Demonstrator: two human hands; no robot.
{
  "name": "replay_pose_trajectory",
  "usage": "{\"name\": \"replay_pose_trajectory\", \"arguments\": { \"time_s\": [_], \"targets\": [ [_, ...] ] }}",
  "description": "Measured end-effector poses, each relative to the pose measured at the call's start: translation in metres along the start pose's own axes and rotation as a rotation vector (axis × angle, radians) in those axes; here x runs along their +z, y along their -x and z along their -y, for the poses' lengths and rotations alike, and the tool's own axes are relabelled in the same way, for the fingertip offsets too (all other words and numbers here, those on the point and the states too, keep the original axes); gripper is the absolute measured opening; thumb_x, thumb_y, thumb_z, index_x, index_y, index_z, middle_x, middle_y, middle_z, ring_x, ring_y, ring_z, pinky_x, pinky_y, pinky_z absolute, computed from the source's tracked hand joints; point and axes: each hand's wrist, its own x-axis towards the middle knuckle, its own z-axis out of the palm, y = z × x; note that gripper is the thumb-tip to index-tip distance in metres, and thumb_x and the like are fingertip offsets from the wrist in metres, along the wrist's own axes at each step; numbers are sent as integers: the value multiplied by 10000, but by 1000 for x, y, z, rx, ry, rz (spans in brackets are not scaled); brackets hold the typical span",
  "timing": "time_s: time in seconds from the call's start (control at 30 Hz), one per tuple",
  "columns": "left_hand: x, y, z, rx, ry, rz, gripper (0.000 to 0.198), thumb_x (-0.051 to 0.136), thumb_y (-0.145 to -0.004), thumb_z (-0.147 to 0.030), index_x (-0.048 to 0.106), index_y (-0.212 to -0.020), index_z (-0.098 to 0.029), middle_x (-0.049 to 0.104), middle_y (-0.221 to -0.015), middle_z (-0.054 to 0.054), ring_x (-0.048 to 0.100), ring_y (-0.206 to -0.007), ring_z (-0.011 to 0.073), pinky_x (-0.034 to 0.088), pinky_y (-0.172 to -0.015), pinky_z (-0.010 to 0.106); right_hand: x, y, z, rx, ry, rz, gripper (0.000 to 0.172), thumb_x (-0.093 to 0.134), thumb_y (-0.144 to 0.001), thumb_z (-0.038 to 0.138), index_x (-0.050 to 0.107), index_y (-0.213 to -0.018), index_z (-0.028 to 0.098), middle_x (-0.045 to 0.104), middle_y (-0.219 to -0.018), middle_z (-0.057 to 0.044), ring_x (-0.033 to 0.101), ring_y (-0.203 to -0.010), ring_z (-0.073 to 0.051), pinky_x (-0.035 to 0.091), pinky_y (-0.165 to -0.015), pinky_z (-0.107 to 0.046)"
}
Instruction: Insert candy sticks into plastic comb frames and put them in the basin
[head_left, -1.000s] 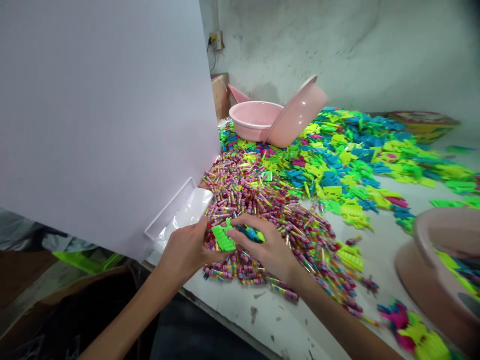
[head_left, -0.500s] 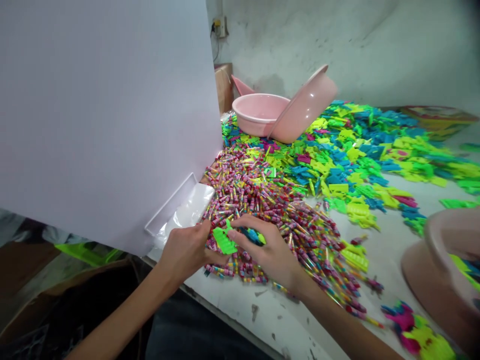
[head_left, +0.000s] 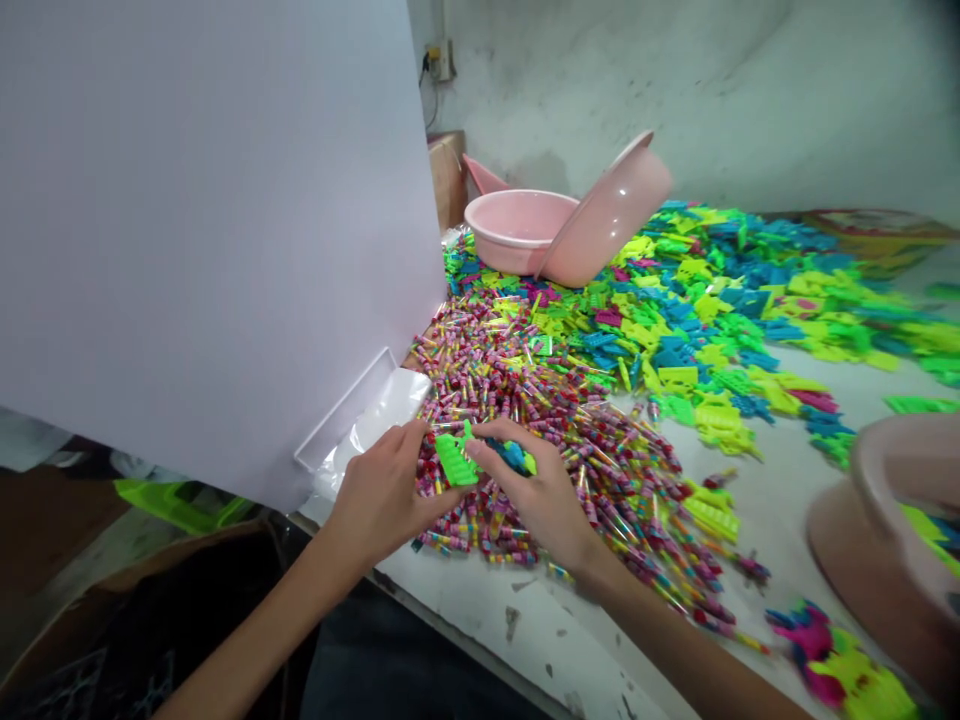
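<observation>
My right hand (head_left: 544, 500) pinches a small bright green ribbed plastic piece (head_left: 456, 458) between thumb and forefinger. More pieces, blue and yellow (head_left: 514, 455), sit tucked under its curled fingers. My left hand (head_left: 382, 490) is just left of the green piece, thumb stretched out below it and forefinger above, spread apart. Whether the left fingers touch the piece is hard to see. Beneath both hands spreads a heap of small pink-and-yellow pencil-like sticks (head_left: 502, 390) with clear parts. A clear plastic bag (head_left: 382, 415) lies beyond my left hand.
A large white panel (head_left: 210, 220) stands at left. Pink basins (head_left: 517, 250) rest on a pile of coloured plastic pieces (head_left: 720, 310) by the wall. Another pink basin (head_left: 855, 540) stands at right on the white table (head_left: 525, 620). An open box (head_left: 97, 610) sits below, left.
Both hands have shifted slightly up with the green piece, which moved a little right. The left thumb and forefinger are spread wider around it.
</observation>
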Motion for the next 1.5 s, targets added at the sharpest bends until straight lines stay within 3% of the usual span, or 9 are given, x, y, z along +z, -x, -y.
{"name": "replay_pose_trajectory", "arguments": {
  "time_s": [0.23, 0.6, 0.83, 0.93, 1.1, 1.27, 1.37, 1.5],
  "targets": [
    [3, 8, 8, 76, 31, 12, 443, 543, -870, -585, 428, -1029, -188, 645, -817, 45, 666, -737, 246, 433, -568, 304, 3, 0, -4, 5, -81, 63, 174, 659, -871, 372, 708, -912, 210, 689, -958, -19, 632, -908, -193, 467, -860, -294],
    [10, 9, 19, 125, -11, 98, 426, 502, -885, -604, 435, -939, -186, 653, -705, 35, 691, -653, 272, 388, -509, 300, 7, 0, -11, 26, 26, 97, 239, 658, -846, 431, 719, -889, 204, 710, -941, -44, 652, -932, -221, 489, -872, -328],
    [19, 12, 20, 214, -56, 83, 265, 518, -901, -444, 492, -854, -185, 673, -731, 53, 693, -676, 258, 427, -533, 304, 8, 1, -14, 43, 51, 79, 237, 644, -858, 417, 729, -897, 199, 719, -935, -47, 668, -887, -214, 519, -855, -336],
    [19, 13, 18, 169, -46, 31, 254, 515, -906, -438, 517, -857, -189, 676, -764, 43, 690, -700, 238, 452, -568, 304, 7, 1, -10, 59, 65, 58, 254, 648, -854, 427, 732, -910, 194, 725, -969, -53, 671, -929, -223, 513, -886, -339],
    [12, 7, 17, 62, -104, 10, 433, 537, -874, -611, 552, -932, -183, 704, -839, 58, 699, -782, 246, 441, -571, 280, -1, -4, -9, 116, 111, -9, 275, 672, -826, 459, 746, -909, 207, 746, -1006, -63, 661, -1016, -266, 493, -943, -383],
    [11, 6, 12, 50, -31, -28, 491, 512, -868, -671, 579, -926, -189, 712, -765, 41, 690, -680, 224, 396, -533, 264, 0, -3, -9, 163, -13, -33, 304, 692, -817, 481, 747, -981, 231, 725, -1097, -51, 622, -1102, -268, 446, -1012, -407],
    [13, 7, 1, 33, 88, -51, 459, 494, -903, -629, 587, -960, -183, 687, -710, 25, 667, -641, 201, 408, -543, 265, 5, -2, -11, 224, -128, -31, 376, 747, -761, 473, 704, -1042, 228, 708, -1109, -45, 629, -1062, -255, 485, -946, -373],
    [18, 3, -8, 166, 152, -46, 396, 443, -978, -500, 635, -806, -199, 661, -727, 18, 642, -711, 173, 456, -641, 272, -6, -11, -14, 235, -203, -91, 348, 738, -747, 427, 649, -1008, 214, 701, -945, -25, 656, -837, -215, 517, -749, -312]
  ]
}}
